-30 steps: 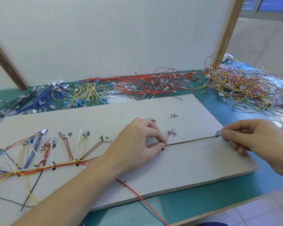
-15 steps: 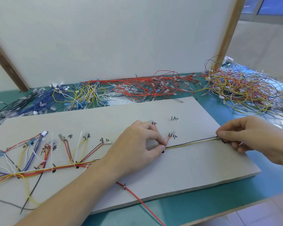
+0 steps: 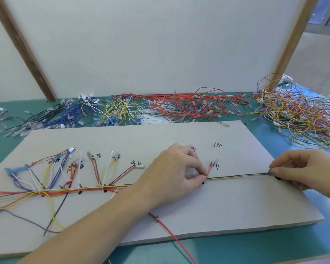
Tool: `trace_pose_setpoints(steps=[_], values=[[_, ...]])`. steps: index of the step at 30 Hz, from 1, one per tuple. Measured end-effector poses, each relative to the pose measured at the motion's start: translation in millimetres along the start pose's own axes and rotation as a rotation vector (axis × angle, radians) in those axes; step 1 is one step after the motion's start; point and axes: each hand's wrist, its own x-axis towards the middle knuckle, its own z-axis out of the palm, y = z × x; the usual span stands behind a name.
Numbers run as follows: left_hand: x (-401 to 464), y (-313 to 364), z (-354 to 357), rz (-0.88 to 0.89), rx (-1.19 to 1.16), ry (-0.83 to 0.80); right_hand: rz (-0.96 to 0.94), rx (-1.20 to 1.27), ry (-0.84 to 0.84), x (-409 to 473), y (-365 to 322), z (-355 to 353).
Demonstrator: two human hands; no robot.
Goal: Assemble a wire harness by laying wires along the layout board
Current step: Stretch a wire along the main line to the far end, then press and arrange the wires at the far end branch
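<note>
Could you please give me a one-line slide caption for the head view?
Both hands, left hand and right hand, pinch a wire bundle taut along the layout board.

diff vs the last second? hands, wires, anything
Hardly anything. The right hand still pinches the far end of the wire pair and has drawn in slightly along the board toward the left hand, which still pinches the wires at the black dot. The pair stays taut. The branches on the left and the loose wire piles are unchanged.
</note>
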Motion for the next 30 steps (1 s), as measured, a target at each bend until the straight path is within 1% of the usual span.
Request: trace_pose_setpoints(steps=[3,7,11,14,17,18,20,22,24,27,29,30], values=[[-0.1,0.4,-0.9,-0.001,-0.013,-0.003,-0.045,-0.005,0.007,-4.1,14.5,4.2],[0.2,3.9,-3.3,-0.018,-0.009,-0.008,-0.032,0.063,-0.024,-3.8,28.1,2.8],[2.1,8.5,-5.6,-0.027,0.038,-0.02,-0.026,0.165,0.069,2.2,43.1,-1.4],[3.8,14.9,-6.5,-0.025,0.147,-0.037,-0.041,0.152,0.126,0.1,49.0,-4.2],[3.2,19.2,-10.0,-0.019,0.232,-0.071,-0.129,0.029,0.216,-9.3,46.8,2.8],[1.4,19.7,-13.2,-0.009,0.262,-0.076,-0.177,-0.022,0.226,-14.3,41.9,11.6],[-6.4,20.4,-25.3,0.02,0.282,-0.05,-0.305,-0.074,0.31,-20.0,34.6,31.5],[-21.0,18.0,-45.2,0.016,0.213,0.053,-0.353,-0.063,0.393,-24.8,29.9,44.3],[-44.5,10.4,-71.7,-0.027,0.132,0.255,-0.344,-0.043,0.431,-24.6,31.4,50.2],[-98.7,-16.1,-116.0,-0.158,0.12,0.71,-0.35,-0.027,0.474,-23.2,32.5,51.9],[-144.6,-44.6,-143.5,-0.287,0.192,1.018,-0.34,-0.003,0.488,-21.8,33.0,51.2],[-168.9,-60.9,-155.5,-0.365,0.236,1.145,-0.338,0.009,0.486,-21.5,33.5,50.7]])
